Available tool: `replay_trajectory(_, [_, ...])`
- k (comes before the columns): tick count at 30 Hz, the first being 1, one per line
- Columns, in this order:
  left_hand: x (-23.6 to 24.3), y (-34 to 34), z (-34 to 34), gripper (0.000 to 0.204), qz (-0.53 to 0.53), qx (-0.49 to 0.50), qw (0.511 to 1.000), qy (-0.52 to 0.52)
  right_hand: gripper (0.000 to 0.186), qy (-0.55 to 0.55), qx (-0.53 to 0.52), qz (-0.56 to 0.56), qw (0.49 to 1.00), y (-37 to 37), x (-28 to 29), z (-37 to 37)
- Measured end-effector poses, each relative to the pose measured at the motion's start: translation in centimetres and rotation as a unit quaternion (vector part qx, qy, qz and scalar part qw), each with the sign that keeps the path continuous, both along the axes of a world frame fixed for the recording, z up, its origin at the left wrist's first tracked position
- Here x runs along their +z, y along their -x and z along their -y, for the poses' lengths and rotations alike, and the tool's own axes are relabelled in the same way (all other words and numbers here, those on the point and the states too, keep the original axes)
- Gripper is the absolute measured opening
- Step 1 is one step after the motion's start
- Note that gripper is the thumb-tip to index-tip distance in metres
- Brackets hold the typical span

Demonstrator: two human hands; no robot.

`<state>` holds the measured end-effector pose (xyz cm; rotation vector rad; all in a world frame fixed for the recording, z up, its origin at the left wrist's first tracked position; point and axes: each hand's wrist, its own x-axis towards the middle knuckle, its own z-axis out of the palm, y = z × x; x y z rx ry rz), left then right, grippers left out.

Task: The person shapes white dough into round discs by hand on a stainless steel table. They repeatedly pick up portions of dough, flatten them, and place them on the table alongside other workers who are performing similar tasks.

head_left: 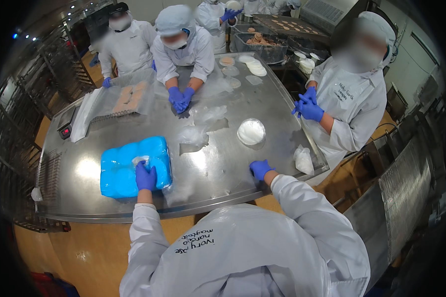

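Note:
A bulging pack in shiny blue plastic wrap (119, 171) lies near the table's front left. My left hand (145, 176), in a blue glove, is at a torn gap in its top, where something white shows. The fingers are bent at the gap, and their tips are partly hidden. My right hand (260, 169), also gloved in blue, rests curled on the tabletop with nothing visible in it. Beyond it stands a stack of white round sheets (251, 131). A crumpled white plastic bag (303, 160) lies to its right, near the table's edge.
Clear crumpled plastic (193, 134) lies mid-table on the steel table (218, 173). At the far left, a wire rack holds pinkish patties (130, 97) beside a small scale (66, 123). Co-workers (354, 84) stand around the far and right sides. More white discs (253, 65) lie at the back.

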<state>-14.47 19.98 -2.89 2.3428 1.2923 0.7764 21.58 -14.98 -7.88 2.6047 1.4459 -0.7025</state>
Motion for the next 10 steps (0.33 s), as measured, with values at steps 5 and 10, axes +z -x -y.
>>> replay_trajectory(5, [-5.1, 1.8, -7.1, 0.052, -0.088, -0.01, 0.986, 0.14, 0.031, -0.031, -0.177, -0.001, 0.984, -4.2, -2.3, 2.7])
replay_trajectory(10, [-4.1, 1.0, -11.9, 0.062, -0.218, -0.098, 0.953, 0.186, 0.068, 0.087, -0.27, 0.04, 0.958, -5.5, 4.7, 0.9])
